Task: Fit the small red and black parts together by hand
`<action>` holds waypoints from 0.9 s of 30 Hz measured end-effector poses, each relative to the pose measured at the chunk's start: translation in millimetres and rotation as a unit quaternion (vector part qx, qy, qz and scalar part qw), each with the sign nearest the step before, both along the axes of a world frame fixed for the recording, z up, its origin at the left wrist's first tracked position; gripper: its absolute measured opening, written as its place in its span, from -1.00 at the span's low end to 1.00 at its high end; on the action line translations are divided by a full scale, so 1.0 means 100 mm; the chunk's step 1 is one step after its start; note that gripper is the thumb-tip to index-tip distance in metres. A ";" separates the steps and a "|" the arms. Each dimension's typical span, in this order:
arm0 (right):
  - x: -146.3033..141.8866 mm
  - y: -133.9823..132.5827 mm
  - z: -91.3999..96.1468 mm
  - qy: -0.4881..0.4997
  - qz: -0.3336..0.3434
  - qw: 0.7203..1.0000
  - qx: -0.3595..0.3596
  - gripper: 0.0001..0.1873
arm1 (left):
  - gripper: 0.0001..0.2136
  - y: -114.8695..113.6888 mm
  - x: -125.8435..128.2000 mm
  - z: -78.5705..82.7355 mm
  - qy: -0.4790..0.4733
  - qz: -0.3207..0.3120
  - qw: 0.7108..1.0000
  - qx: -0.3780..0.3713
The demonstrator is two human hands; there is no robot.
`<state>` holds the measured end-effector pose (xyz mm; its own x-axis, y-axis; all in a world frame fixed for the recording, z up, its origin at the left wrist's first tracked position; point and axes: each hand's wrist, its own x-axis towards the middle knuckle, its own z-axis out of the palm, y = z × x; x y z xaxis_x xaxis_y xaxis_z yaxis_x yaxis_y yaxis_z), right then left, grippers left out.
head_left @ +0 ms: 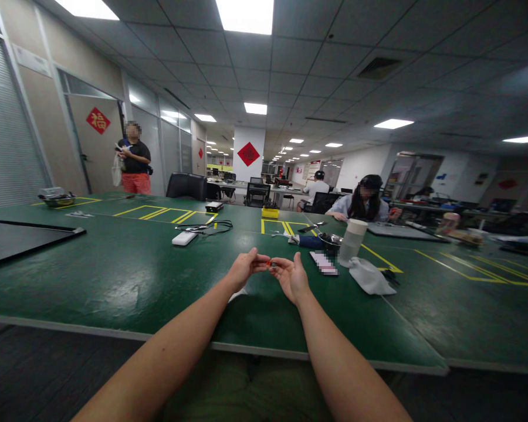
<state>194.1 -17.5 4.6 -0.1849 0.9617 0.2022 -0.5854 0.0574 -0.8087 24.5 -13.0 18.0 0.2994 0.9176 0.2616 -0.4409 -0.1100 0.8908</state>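
Just above the green table [127, 287], my two hands meet at the fingertips. My left hand [245, 271] pinches a tiny red-orange piece [268, 263], too small to name. Against it, my right hand [293, 278] holds a small dark, silvery piece [273, 265] between thumb and fingers. Whether the two pieces are joined I cannot tell. Something white [237, 295] lies beneath my left wrist, mostly hidden by it.
Right of my hands stand a frosted bottle [352, 243], a white pouch [372, 277] and a metal bowl [331, 241]. A white power bank [184, 238] with black cables [209, 226] lies left. A person [365, 202] sits across; another person [134, 158] stands far left.
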 end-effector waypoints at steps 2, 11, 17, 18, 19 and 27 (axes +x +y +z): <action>0.00 0.01 0.00 0.004 -0.001 1.000 -0.003 -0.30 | -0.49 0.00 0.00 0.01 -0.002 -0.001 1.000 -0.002; -0.01 -0.02 0.03 -0.003 -0.012 1.000 -0.008 -0.29 | -0.49 0.01 0.01 0.00 -0.004 0.002 1.000 -0.006; 0.00 0.00 0.01 0.010 -0.010 1.000 -0.009 -0.30 | -0.50 -0.01 0.01 0.02 -0.003 -0.002 1.000 -0.004; 0.00 0.01 0.01 0.010 -0.012 1.000 -0.008 -0.30 | -0.50 -0.01 0.01 0.02 -0.003 -0.002 1.000 -0.005; 0.00 0.02 0.00 0.010 -0.015 1.000 -0.008 -0.31 | -0.50 -0.01 0.01 0.02 -0.002 -0.003 1.000 -0.006; 0.00 0.02 0.01 -0.015 -0.025 1.000 -0.010 -0.33 | -0.50 -0.01 0.01 0.01 0.002 0.000 1.000 -0.009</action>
<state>194.2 -15.5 5.4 -0.1429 0.9736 0.1782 -0.5582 0.0694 -0.8268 25.6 -13.9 19.4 0.3008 0.9219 0.2441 -0.4367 -0.0943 0.8946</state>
